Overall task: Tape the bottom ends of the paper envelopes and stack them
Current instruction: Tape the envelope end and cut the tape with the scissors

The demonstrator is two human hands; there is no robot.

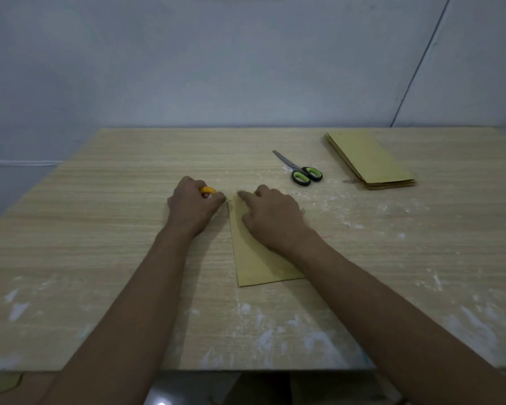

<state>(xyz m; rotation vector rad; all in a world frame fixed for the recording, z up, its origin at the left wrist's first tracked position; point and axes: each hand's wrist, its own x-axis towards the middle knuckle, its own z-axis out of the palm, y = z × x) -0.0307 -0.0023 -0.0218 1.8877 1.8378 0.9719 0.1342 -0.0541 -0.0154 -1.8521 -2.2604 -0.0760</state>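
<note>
The left hand is gripping a small yellow tape roll at nine o'clock of the flat tan paper envelope, while the right hand, fingers extended, is pressing its far end, likely taping; cutting with the green-handled scissors probably comes next.

dim, soft-focus view (wide-angle edges bowed)

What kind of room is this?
Probably a plain craft or work corner: a paint-smeared wooden table against a bare wall, with scissors and a stack of envelopes.
</note>
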